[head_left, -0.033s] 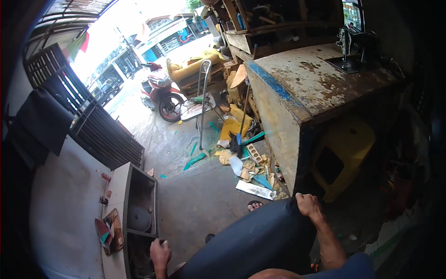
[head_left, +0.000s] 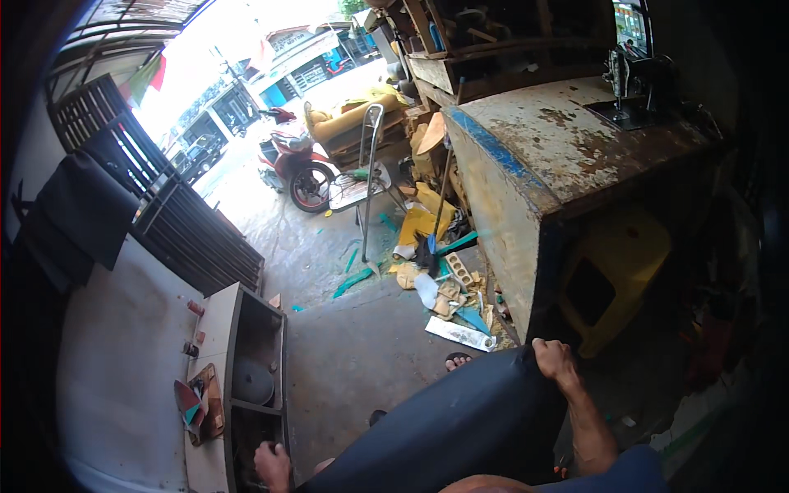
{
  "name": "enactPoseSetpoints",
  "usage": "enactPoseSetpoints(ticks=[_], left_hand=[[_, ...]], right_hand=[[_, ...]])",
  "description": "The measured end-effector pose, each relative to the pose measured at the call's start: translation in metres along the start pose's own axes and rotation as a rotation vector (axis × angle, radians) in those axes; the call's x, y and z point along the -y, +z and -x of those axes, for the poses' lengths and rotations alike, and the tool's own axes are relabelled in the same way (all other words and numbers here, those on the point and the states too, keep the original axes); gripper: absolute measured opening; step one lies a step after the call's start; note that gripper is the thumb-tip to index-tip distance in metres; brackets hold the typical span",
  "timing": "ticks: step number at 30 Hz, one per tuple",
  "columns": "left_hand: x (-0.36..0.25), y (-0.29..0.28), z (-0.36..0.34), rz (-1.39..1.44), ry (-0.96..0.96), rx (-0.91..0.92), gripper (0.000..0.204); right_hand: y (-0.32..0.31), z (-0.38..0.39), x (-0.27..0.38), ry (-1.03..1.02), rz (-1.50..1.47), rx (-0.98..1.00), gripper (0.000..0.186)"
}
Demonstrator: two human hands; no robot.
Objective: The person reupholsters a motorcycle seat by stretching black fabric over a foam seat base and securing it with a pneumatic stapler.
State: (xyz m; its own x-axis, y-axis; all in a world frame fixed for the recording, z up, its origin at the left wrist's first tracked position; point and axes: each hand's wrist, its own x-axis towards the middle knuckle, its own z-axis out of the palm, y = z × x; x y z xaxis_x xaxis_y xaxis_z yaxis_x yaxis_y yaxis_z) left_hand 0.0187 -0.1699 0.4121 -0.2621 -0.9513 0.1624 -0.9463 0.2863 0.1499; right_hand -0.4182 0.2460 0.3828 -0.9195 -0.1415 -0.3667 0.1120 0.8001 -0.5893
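A long piece of smooth black material (head_left: pixel 427 427), probably a covering, stretches from the lower centre up toward the sewing table. My right hand (head_left: pixel 555 362) grips its far right corner, beside the table's front edge. My left hand (head_left: pixel 271 462) is low at the left, near the open-fronted cabinet (head_left: pixel 209 312), with its fingers curled; what they hold, if anything, is unclear. A sandalled foot (head_left: pixel 459 361) shows just beyond the black material.
A worn sewing table (head_left: pixel 493 238) carries a black sewing machine (head_left: pixel 629 86). A yellow plastic chair (head_left: pixel 625 246) lies beneath. Foam and cardboard scraps (head_left: pixel 448 296) pile beside a metal chair (head_left: pixel 370 164). A scooter (head_left: pixel 300 177) and sofa (head_left: pixel 337 123) are near the bright entrance.
My left hand has moved slightly left and down. My right hand is slightly further right in the picture, still on the black material, and the background has shifted a little rightward.
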Motion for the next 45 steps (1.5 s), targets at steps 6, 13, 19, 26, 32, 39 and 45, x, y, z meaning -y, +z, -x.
enactPoseSetpoints(ticks=[6, 13, 19, 26, 32, 39, 45], left_hand=[[0.157, -0.040, 0.180, 0.424, -1.042, 0.143, 0.107], [0.158, -0.096, 0.150, 1.459, -0.696, -0.295, 0.082], [0.119, -0.189, 0.119, 1.743, -0.192, -0.402, 0.065], [0.203, -0.051, 0.115, 0.783, -0.252, 0.421, 0.039], [-0.034, -0.093, 0.115, 0.276, 0.268, -0.315, 0.028], [-0.341, -0.017, 0.262, 0.166, 1.630, 0.409, 0.068], [-0.329, 0.020, 0.269, -0.043, 1.594, 0.475, 0.080]], right_hand=[[0.003, -0.014, -0.005, -0.060, -0.031, 0.037, 0.062], [-0.051, 0.037, 0.017, -0.343, -0.799, 0.057, 0.054], [-0.064, 0.059, 0.024, -0.439, -1.857, 0.408, 0.050], [0.059, 0.020, -0.085, -0.652, -1.709, 0.021, 0.042], [0.078, 0.051, -0.126, -0.458, -1.525, 0.108, 0.041], [0.093, 0.068, -0.120, -0.354, -1.402, 0.464, 0.041], [0.099, 0.060, -0.129, -0.319, -1.743, 0.547, 0.035]])
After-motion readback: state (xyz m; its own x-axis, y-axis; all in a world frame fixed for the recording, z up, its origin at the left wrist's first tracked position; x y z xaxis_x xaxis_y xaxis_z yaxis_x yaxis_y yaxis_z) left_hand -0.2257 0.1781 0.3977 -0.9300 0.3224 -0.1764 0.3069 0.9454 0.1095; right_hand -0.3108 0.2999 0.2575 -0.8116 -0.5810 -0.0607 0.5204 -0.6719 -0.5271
